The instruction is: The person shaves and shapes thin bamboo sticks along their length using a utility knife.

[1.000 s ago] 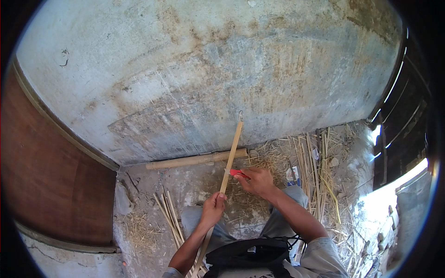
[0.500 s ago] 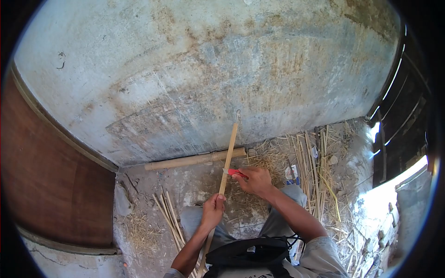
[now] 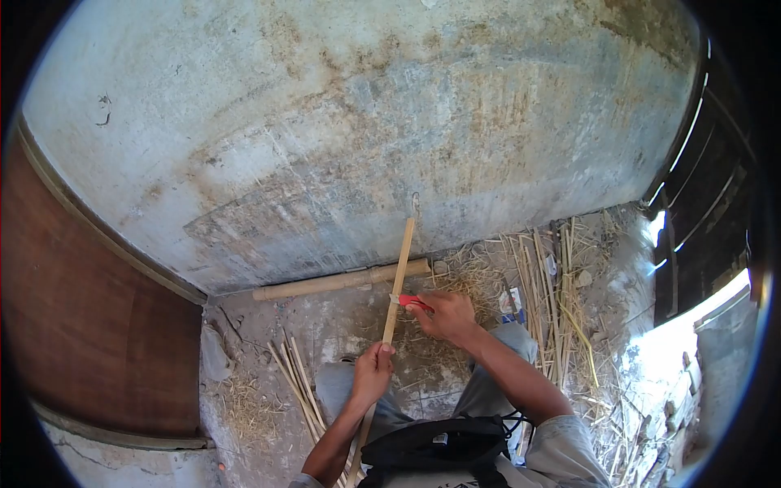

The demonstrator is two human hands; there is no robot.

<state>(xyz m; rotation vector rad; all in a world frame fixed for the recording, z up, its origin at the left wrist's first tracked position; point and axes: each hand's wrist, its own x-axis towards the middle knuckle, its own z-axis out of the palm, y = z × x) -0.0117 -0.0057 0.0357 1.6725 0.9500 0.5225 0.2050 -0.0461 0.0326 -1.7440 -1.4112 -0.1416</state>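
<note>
A long, flat bamboo strip [image 3: 402, 264] slants up from between my legs, its far end near the wall. My left hand [image 3: 373, 374] is wrapped around its lower middle. In my right hand [image 3: 450, 315] is a red-handled utility knife [image 3: 416, 303], fingers closed on the handle. The knife's short blade lies across the strip, above my left hand; whether it cuts in cannot be made out. Below my left hand the strip runs back beside my left leg.
A bamboo pole [image 3: 342, 281] lies along the foot of the stained wall [image 3: 366, 146]. Several thin strips [image 3: 303, 382] lie to the left, and more sticks [image 3: 547, 301] to the right. Shavings [image 3: 468, 281] litter the floor. A brown door panel [image 3: 106, 301] stands at left.
The view has shifted very slightly. Both hands, the knife and the bamboo strip keep nearly the same positions.
</note>
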